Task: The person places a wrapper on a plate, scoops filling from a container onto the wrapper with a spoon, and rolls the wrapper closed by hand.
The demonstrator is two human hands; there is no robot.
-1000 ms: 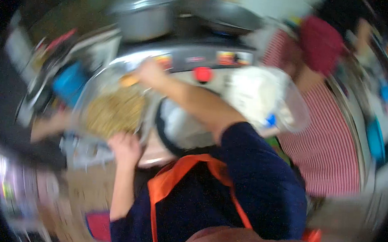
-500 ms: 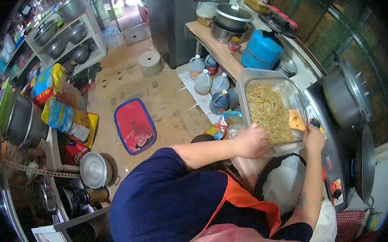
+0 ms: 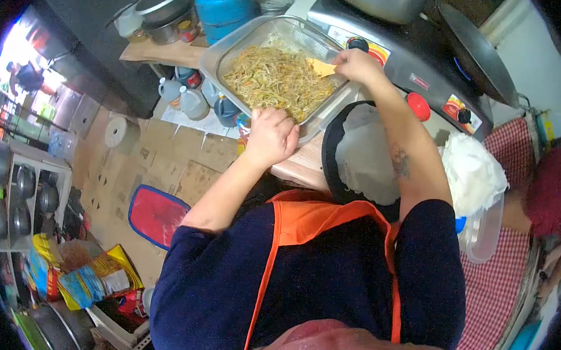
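Note:
A clear rectangular tub with a perforated metal tray (image 3: 304,28) in it holds a heap of shredded vegetables (image 3: 271,80). My left hand (image 3: 272,135) grips the near edge of the tray with its fingers curled over the rim. In my right hand (image 3: 361,66), at the tray's right side, is the end of a yellow-orange spatula (image 3: 320,68), whose blade rests against the heap. Just right of the tub and below my right forearm lies a black round pan (image 3: 332,139) with a pale sheet (image 3: 366,158) in it.
A gas stove (image 3: 402,70) with a large pot (image 3: 384,1) and a wok (image 3: 477,55) stands beyond my right hand. White wrappers (image 3: 472,172) sit in a plastic container at right. A blue tank (image 3: 225,12) and a side table (image 3: 165,54) are at back left. Jugs stand below.
The head view has swung back toward the stove since half a second ago. My left hand is still at the tray's near edge, and my right hand still has the spatula at the heap.

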